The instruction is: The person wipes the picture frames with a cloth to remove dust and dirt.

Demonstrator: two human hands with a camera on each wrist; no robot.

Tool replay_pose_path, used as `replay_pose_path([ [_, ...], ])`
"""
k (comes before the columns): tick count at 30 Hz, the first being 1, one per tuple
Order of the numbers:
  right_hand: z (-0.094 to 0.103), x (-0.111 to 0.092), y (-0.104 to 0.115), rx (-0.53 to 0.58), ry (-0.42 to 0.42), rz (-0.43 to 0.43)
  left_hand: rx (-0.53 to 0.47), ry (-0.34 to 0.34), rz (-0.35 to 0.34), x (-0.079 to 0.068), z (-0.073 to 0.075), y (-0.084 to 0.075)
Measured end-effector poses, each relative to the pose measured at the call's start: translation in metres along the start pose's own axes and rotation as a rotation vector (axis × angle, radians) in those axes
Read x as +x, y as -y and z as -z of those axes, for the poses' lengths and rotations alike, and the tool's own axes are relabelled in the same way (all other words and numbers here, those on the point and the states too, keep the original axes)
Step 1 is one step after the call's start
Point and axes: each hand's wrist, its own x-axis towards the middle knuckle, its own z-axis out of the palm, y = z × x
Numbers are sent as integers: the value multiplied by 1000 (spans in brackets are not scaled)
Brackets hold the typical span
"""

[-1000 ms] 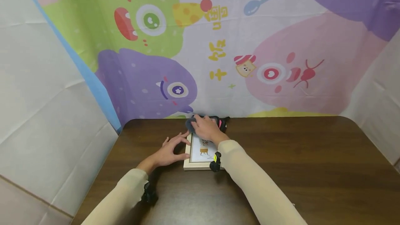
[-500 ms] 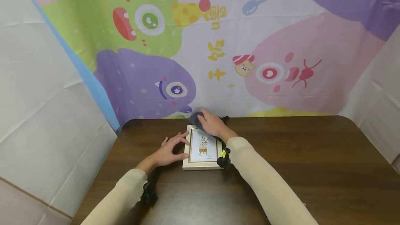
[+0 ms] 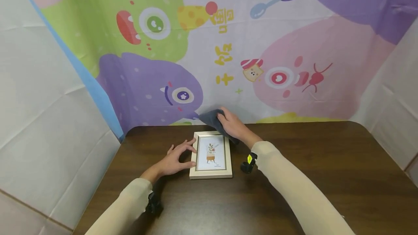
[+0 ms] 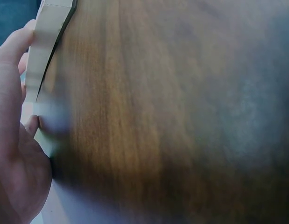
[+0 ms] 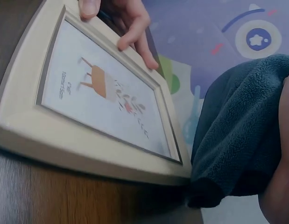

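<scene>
A cream picture frame (image 3: 228, 166) lies on the brown table, holding a print (image 3: 210, 153) of a plant in an orange pot on legs. My left hand (image 3: 173, 159) rests its fingertips and thumb along the frame's left edge; the right wrist view shows these fingers (image 5: 130, 35) on the rim. Over the frame's far right corner, my right hand (image 3: 234, 123) grips a dark blue-grey fluffy cloth (image 5: 242, 121). The cloth hangs down from the fingers, its lower end right at the frame's corner. The print is uncovered.
Behind the table hangs a cartoon curtain (image 3: 225, 97) with green, purple and pink monsters. Pale panels (image 3: 49, 100) close in the left and right sides. A black wrist camera (image 3: 249, 163) sits by the right sleeve. The wooden table (image 3: 294, 155) extends widely to the right.
My right hand has moved from over the frame's top up and to the right, lifting the cloth and baring the print. The left hand has stayed at the left edge.
</scene>
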Motion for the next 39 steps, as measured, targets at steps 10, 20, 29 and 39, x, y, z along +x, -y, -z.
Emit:
replay_pose_path([
  [10,38,-27,-4,108,-64,125,17,-24,-5,-6,3,-18],
  [20,65,-90,49,121,-16,128,-2,14,11,-12,11,-45],
  [29,79,-133,61,138,-19,169,-13,-21,-49,-9,5,-32],
  [39,82,-168,70,235,-30,239,6,-22,-49,-7,4,-22],
])
